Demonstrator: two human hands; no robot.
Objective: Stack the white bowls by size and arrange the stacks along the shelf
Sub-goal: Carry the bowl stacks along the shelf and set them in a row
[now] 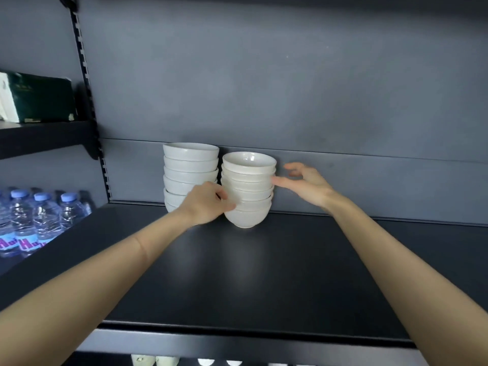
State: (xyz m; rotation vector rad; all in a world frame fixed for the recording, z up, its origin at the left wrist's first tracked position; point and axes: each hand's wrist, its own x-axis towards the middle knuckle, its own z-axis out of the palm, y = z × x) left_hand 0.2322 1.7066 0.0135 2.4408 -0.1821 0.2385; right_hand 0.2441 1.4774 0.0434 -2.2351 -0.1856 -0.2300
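Holding bowl stack (249, 186), upright — rims up

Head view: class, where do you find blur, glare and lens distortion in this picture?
In the head view, the right hand is motion-blurred at its fingertips; soft glare patches lie on the dark shelf before the right bowl stack; the wide lens bends the slotted rail at left.

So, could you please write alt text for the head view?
On a dark shelf, the left hand grips the right stack of white bowls low down and the open right hand touches its side. Another stack stands beside it; water bottles sit further left.
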